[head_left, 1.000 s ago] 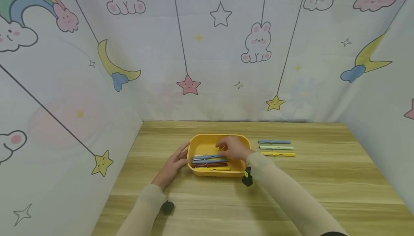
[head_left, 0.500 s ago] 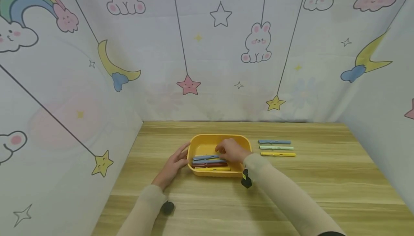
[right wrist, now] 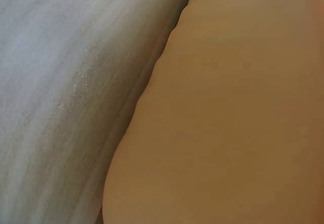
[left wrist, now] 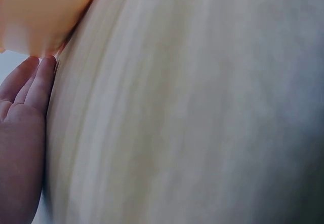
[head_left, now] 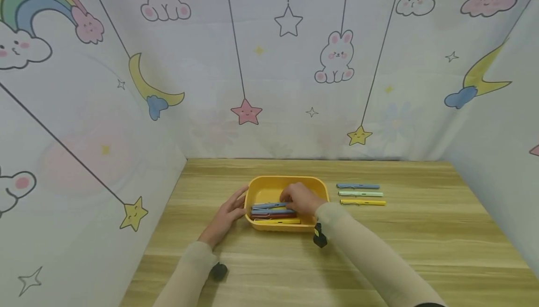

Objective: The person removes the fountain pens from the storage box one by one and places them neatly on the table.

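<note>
A yellow plastic bin (head_left: pixel 286 228) stands on the wooden table with several pens inside, among them a blue pen (head_left: pixel 269 206), a dark red pen (head_left: pixel 273 215) and a yellow pen (head_left: pixel 278 222). My left hand (head_left: pixel 225 215) rests against the bin's left side, fingers fairly straight; in the left wrist view its fingertips meet the bin wall (left wrist: pixel 43 21). Reaching in over the right wall, my right hand (head_left: pixel 304 198) has its fingers curled down, pinching the right end of the upper blue pen. Its fingertips are partly hidden. The right wrist view shows only the bin's outer wall (right wrist: pixel 217 112) and the table.
To the right of the bin lie another blue pen (head_left: pixel 358 186), a light green pen (head_left: pixel 360 194) and another yellow pen (head_left: pixel 363 202), side by side on the table (head_left: pixel 269 269). Printed fabric walls (head_left: pixel 294 134) enclose the back and both sides.
My right hand has lowered and settled at the pens in the bin, its forearm shifting slightly left. My left hand stays against the bin. The pens on the table have not moved.
</note>
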Available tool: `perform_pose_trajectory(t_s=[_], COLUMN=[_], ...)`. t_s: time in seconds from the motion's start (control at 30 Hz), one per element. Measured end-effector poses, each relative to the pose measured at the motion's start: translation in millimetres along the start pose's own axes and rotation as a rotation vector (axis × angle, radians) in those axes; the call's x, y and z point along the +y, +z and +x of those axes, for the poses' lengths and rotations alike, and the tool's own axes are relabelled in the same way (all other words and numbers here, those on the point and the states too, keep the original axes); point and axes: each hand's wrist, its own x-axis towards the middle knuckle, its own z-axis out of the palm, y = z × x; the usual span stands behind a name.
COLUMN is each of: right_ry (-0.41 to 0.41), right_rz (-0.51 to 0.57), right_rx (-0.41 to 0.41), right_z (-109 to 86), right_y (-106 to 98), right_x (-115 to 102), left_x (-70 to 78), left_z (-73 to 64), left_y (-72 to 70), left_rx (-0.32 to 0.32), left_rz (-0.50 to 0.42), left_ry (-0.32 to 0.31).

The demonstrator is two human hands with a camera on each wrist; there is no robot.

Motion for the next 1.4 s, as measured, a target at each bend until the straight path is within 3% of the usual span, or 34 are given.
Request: perform_pose_trajectory(t_s=[0.5,0.77,1.23,1.4], right_ry=[-0.025,-0.015,0.040,0.009], right_rz=[-0.034,0.024,0.049,0.032], right_rx=[-0.009,0.005,0.120,0.192], right_z=[-1.5,-4.1,-10.5,-14.0], right_y=[-2,-4,-8,-9], right_x=[-2,1,-2,-2], left_x=[-0.5,-0.6,0.5,1.6], left_z=[0.4,0.0,0.2,-0.6], left_y=[0.2,0.4,0.4,1.2], left_rx=[0.009,0.008,-0.004,0.003], left_rz=[0.020,0.033,0.022,0.024], left_ry=[0.005,0.006,0.020,0.010])
